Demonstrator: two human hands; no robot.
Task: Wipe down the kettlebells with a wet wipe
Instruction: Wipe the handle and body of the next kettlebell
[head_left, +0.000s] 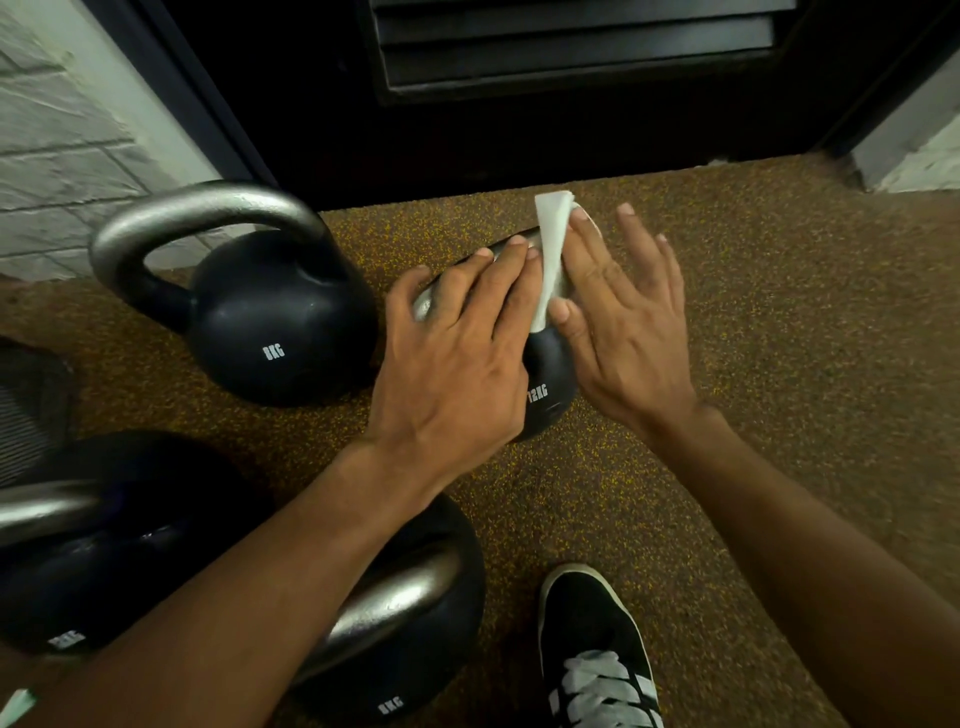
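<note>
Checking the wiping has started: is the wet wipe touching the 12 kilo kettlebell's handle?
Touching. The head view shows the wet wipe draped over the steel handle of the 12KG kettlebell, lying flat against it.

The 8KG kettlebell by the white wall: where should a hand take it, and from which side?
Take the 8KG kettlebell by the top bar of its silver handle, probably from above. The handle stands up as an open loop with room beneath for curled fingers; the round, smooth body offers no purchase.
</note>
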